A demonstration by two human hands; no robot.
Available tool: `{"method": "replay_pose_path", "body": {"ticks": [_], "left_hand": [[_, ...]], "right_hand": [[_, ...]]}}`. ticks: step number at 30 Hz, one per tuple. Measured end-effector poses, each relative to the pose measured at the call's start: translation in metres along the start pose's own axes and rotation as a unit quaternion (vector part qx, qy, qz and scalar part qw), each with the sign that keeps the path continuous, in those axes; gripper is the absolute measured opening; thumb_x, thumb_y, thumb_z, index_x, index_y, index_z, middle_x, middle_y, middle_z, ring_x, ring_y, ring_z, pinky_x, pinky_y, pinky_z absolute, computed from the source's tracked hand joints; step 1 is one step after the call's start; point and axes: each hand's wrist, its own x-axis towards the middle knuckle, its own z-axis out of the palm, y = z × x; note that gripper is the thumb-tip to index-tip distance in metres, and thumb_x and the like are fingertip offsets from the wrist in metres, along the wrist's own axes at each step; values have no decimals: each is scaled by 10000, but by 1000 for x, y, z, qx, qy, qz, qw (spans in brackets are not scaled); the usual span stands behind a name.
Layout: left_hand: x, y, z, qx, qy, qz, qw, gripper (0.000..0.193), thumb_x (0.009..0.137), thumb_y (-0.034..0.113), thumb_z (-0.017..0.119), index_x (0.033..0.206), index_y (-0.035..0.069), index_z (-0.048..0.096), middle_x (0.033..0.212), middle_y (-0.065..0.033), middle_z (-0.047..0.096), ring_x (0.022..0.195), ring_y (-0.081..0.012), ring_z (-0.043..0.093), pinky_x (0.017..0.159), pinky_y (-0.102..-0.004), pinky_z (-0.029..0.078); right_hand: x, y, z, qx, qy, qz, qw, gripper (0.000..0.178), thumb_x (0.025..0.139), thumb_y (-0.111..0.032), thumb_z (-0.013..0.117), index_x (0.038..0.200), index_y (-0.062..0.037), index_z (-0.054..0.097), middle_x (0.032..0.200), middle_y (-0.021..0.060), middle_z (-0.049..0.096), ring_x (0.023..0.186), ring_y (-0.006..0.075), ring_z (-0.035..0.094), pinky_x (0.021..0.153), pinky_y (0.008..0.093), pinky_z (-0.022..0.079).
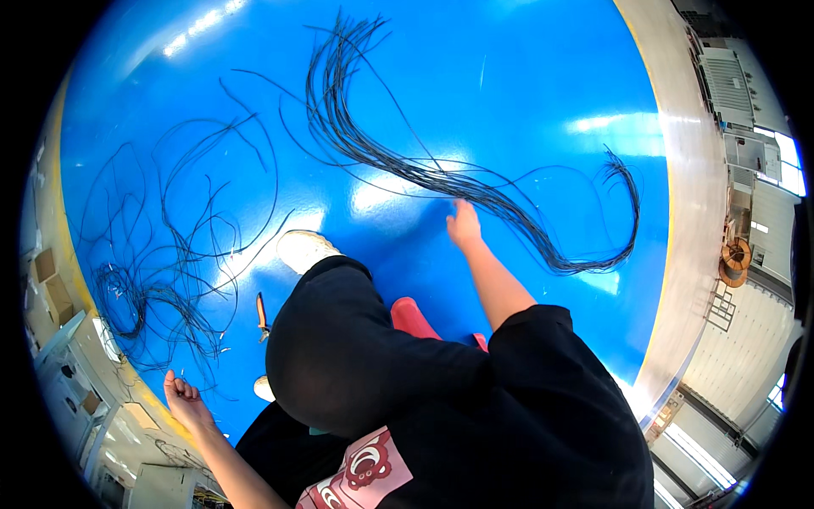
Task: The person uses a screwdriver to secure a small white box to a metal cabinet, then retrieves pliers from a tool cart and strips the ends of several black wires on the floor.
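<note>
A long bundle of thin black wires (424, 176) curves across the blue floor, its frayed ends at the far left and the right. My right hand (463, 227) reaches to the near side of the bundle's middle, thumb and fingers slightly apart; I cannot tell whether the fingertips touch it. At the lower left, my left hand (188, 405) is closed, its fingers curled in. Whatever it may hold is too small to make out. Just beyond it lies a loose tangle of black wires (157, 301).
Pliers with orange handles (261, 314) lie left of my knee. A red plastic object (413, 318) shows beside my leg. My light shoe (305, 249) stands between tangle and bundle. Yellow lines (664, 212) edge the blue floor (543, 76). A wooden spool (736, 254) stands far right.
</note>
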Motion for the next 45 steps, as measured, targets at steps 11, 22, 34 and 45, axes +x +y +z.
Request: {"method": "replay_pose_path", "body": {"ticks": [11, 22, 34, 45], "left_hand": [[-7, -18, -27, 110, 39, 10, 993, 176, 953, 129, 394, 1019, 83, 550, 682, 44, 385, 535, -53, 294, 464, -219, 251], [-21, -17, -39, 115, 72, -13, 991, 175, 925, 84, 403, 1036, 67, 537, 672, 39, 387, 525, -53, 295, 461, -222, 252], [-37, -1, -19, 63, 31, 17, 997, 173, 944, 85, 386, 1006, 68, 547, 676, 37, 393, 543, -54, 312, 479, -221, 252], [-82, 19, 21, -146, -97, -25, 984, 264, 1008, 213, 432, 1140, 27, 566, 661, 59, 322, 533, -45, 264, 468, -208, 220]], "right_hand": [[108, -44, -25, -159, -4, -65, 985, 561, 786, -54, 637, 1310, -97, 441, 1321, 127, 487, 1240, 289, 453, 1011, 410, 402], [104, -75, -6, -270, -86, -36, 958, 345, 808, -155, 645, 1150, -137, 606, 1242, 104, 543, 1217, 294, 447, 984, 387, 413], [82, -42, -33, -122, -135, -112, 977, 252, 823, -223, 628, 1039, -94, 641, 1081, 141, 640, 1113, 337, 555, 920, 433, 466], [34, -64, -215, 185, -328, -83, 922, 233, 930, -315, 560, 876, -94, 608, 652, -22, 491, 581, 94, 441, 509, 271, 343]]}}
